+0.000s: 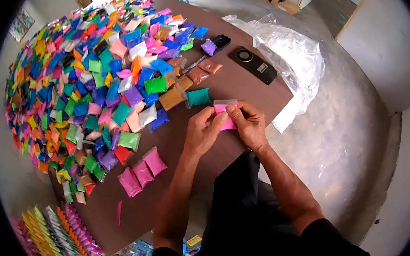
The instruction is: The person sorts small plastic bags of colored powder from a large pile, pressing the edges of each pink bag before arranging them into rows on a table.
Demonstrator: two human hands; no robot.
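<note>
A small pink plastic packet with a clear sealed edge is held up in front of me, above the edge of the brown table. My left hand pinches its left side. With thumb and fingers, my right hand grips the right side, covering part of it. Just beyond my left hand lies a teal packet. Three darker pink packets rest side by side left of my left forearm. A thin pink strip lies nearer to me on the table.
A big heap of many-coloured packets covers the table's left side. Beyond my hands are a dark phone-like device, a black scoop holding a purple packet, and clear plastic sheeting. Packets in rows stand at lower left.
</note>
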